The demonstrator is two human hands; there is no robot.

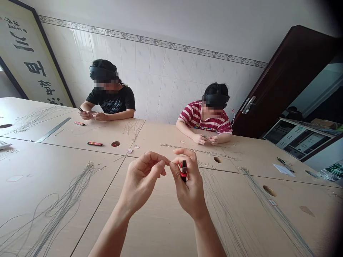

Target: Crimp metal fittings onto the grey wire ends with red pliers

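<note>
My left hand is raised over the table in the middle of the view. Its thumb and forefinger are pinched together on one end of a tiny thin piece, perhaps a cord end. Close beside it, almost fingertip to fingertip, my right hand pinches at the same spot with thumb and forefinger. Held against the right palm is a small black-and-red tool, seen end-on; its exact kind is unclear. A bundle of thin grey cords with small metal ends lies left of my hands. More loose cords spread out on the right.
Across the table sit two people, one in a black shirt, one in a striped shirt, both handling small items. Red-and-black sticks, a metal ruler, a pen and a bottle lie about. Round holes pierce the tabletop.
</note>
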